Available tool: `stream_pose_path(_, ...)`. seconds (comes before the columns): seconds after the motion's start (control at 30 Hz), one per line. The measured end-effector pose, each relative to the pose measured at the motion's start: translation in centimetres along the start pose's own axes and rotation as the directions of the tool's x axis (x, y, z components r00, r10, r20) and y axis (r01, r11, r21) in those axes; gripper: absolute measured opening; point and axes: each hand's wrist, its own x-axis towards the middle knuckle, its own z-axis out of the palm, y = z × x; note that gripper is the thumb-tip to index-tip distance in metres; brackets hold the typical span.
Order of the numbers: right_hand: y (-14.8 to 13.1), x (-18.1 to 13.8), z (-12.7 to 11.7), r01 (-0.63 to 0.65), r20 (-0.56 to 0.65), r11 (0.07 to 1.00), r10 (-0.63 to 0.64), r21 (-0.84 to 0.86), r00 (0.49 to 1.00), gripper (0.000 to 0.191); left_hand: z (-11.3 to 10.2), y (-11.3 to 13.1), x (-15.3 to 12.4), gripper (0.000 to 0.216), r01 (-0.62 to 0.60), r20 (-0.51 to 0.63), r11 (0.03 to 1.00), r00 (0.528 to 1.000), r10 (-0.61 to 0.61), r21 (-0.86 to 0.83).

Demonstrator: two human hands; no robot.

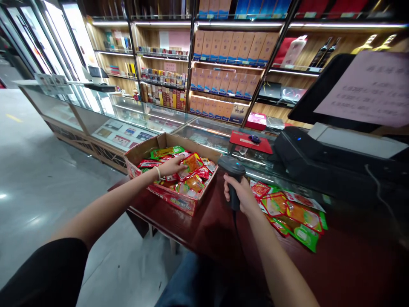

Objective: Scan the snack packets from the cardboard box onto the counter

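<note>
My right hand [241, 192] is wrapped round the handle of a black barcode scanner [232, 166], held upright over the dark red table, its cord hanging below. Over an open cardboard box [179, 202] reaches my left hand [172, 167], its fingers closed on the edge of a red-edged snack packet [192, 164] with orange contents. Red, green and clear snack packets [166, 152] fill the box beneath that hand. To the right of the scanner lies a loose pile of similar packets [295, 215] on the table.
Behind the table runs a glass display counter [140, 117] with a red mouse pad [249, 143] and a mouse [254, 139] on it. A black checkout terminal [297, 149] with a paper on its screen stands at right. Stocked shelves [223, 64] line the wall.
</note>
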Motion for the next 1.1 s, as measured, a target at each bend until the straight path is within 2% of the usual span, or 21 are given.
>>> stream_pose_path(0.17,-0.9,-1.5,-2.4,0.013,-0.054,1.000,-0.013,0.006,0.998,0.031,0.5,3.1,0.7,0.038,0.031,-0.001,0.954,0.999,-0.033,-0.299)
stream_pose_path(0.3,-1.1,-2.8,-5.3,0.029,-0.091,0.999,-0.027,0.017,0.996,0.030,2.6,7.3,1.5,0.030,-0.013,-0.048,0.921,0.999,-0.006,-0.389)
stream_pose_path(0.4,-1.0,-4.0,-7.8,0.060,-0.140,0.998,-0.055,0.028,0.989,0.029,5.5,11.0,1.8,0.027,-0.055,-0.110,0.895,0.994,0.007,-0.442)
stream_pose_path(0.5,-1.0,-5.1,-10.8,0.070,-0.215,0.998,-0.067,0.006,0.974,0.028,9.7,14.1,1.8,0.026,-0.114,-0.150,0.848,0.988,0.042,-0.517)
stream_pose_path(0.6,-0.8,-6.1,-13.8,0.070,-0.265,0.997,-0.075,-0.026,0.961,0.033,14.4,15.9,1.8,0.026,-0.102,-0.114,0.754,0.993,0.035,-0.649)
stream_pose_path(0.73,-0.2,-7.0,-17.0,0.077,-0.314,0.997,-0.083,-0.029,0.946,0.035,20.5,16.0,2.2,0.029,0.003,-0.079,0.603,0.991,-0.110,-0.798)
stream_pose_path(0.87,0.6,-7.3,-18.7,0.106,-0.381,0.994,-0.103,-0.015,0.919,0.035,25.6,15.0,3.1,0.034,0.080,-0.021,0.431,0.974,-0.225,-0.899)
stream_pose_path(0.97,1.5,-7.1,-19.1,0.110,-0.393,0.994,-0.096,0.013,0.914,0.035,28.1,14.0,3.7,0.040,0.105,0.030,0.295,0.969,-0.246,-0.950)
stream_pose_path(1.1,2.8,-7.1,-19.3,0.097,-0.385,0.994,-0.075,0.039,0.920,0.037,28.9,12.7,4.0,0.041,0.174,0.129,0.181,0.963,-0.236,-0.968)
